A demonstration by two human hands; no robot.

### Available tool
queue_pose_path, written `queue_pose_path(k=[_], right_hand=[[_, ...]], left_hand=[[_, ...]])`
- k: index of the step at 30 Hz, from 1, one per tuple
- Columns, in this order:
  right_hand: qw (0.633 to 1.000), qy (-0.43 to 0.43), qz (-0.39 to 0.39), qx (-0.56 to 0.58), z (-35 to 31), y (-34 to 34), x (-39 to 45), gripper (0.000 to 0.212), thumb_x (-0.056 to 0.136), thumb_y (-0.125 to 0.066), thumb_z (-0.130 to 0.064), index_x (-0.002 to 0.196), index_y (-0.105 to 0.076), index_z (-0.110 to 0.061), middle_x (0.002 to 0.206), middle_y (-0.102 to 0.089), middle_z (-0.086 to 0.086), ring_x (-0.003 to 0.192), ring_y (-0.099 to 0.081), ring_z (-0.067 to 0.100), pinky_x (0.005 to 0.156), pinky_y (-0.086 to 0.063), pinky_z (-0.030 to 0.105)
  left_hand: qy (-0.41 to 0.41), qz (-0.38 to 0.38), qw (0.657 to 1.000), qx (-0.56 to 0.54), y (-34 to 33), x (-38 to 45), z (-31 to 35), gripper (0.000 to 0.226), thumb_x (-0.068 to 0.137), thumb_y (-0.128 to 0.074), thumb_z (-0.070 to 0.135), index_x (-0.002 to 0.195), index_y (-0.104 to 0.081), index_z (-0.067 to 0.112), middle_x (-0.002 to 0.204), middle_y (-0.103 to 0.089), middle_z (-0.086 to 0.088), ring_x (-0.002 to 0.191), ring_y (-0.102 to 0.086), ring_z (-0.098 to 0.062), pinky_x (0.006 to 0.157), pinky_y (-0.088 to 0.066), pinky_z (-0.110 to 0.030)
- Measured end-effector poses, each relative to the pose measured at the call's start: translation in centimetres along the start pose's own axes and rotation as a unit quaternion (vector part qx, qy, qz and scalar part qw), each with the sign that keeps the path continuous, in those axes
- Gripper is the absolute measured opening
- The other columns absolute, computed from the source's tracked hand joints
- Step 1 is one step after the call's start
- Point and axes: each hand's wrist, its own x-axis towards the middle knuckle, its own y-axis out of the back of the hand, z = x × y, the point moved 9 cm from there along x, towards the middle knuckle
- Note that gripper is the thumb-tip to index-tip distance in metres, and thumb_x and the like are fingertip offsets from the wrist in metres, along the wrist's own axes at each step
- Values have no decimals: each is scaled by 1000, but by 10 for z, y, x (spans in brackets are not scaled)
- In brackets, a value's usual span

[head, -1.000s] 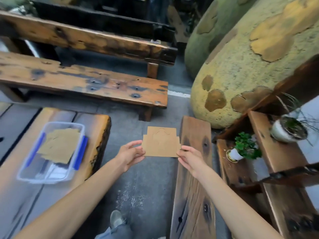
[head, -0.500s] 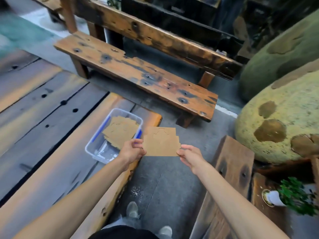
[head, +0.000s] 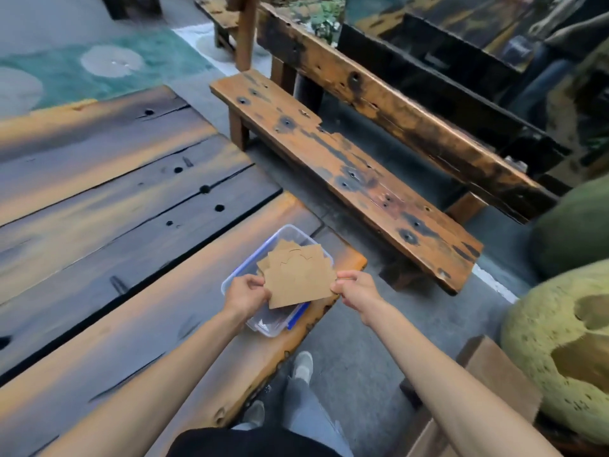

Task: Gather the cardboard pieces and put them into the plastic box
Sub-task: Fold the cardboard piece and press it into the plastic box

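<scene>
Brown cardboard piece [head: 298, 283], flat and roughly rectangular with a stepped far edge, is held level just above the clear plastic box [head: 263, 321]. The left hand [head: 245, 291] pinches its left edge between thumb and curled fingers, and the right hand [head: 356, 286] pinches the right edge the same way, both closed on the sheet. More cardboard pieces [head: 280, 252] lie fanned inside the box beneath it, their far corners poking out past the held sheet. The box has blue clips [head: 298, 316] along its sides and sits at the right-hand end of a broad wooden surface [head: 131, 258] made of dark, orange-streaked planks with knots and long cracks. Beyond that end stands a worn wooden bench [head: 346, 179] with a scorched-looking seat and a heavy backrest. Grey paved floor [head: 356, 364] runs between them, where the person's light shoes [head: 303, 366] and grey trousers show below the arms. Large yellow-green rounded shapes [head: 560, 341] fill the right edge of the view.
</scene>
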Motion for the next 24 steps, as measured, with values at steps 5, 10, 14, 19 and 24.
queue_pose_path(k=[5, 10, 14, 19, 24], right_hand=[[993, 30, -39, -112, -28, -26, 36, 25, 82, -72, -4, 100, -67, -20, 99, -70, 5, 92, -61, 19, 83, -53, 33], [975, 68, -84, -197, -46, -42, 73, 27, 88, -61, 0, 112, -66, -10, 86, -71, 2, 76, -66, 14, 67, -52, 24], [936, 115, -119, -311, -54, -52, 91, 26, 88, -60, -4, 110, -65, -15, 99, -74, 6, 101, -69, 23, 96, -55, 39], [862, 203, -130, -446, -69, -60, 94, 26, 93, -50, -13, 113, -66, -20, 108, -72, 4, 102, -65, 27, 89, -54, 35], [748, 267, -175, -582, -84, -74, 93, 29, 96, -46, -20, 119, -64, -17, 113, -71, 10, 108, -64, 36, 86, -52, 40]], left_hand=[[-11, 30, 997, 76, 7, 15, 3, 17, 75, -72, 0, 76, -62, 13, 77, -64, -5, 82, -64, -25, 85, -56, -38], [4, 50, 991, 125, -2, 22, 4, 22, 77, -70, 0, 70, -55, 14, 74, -61, -5, 76, -59, -22, 78, -52, -34], [17, 58, 986, 156, -14, 25, -1, 30, 77, -69, -1, 62, -48, 15, 67, -58, -5, 68, -55, -20, 64, -44, -30], [26, 87, 981, 173, -25, 26, -6, 17, 77, -64, 3, 68, -52, 10, 67, -63, -9, 68, -58, -23, 57, -42, -30], [44, 75, 975, 206, -33, 27, -16, 14, 75, -68, 15, 71, -54, 11, 69, -65, -10, 67, -57, -21, 58, -42, -30]])
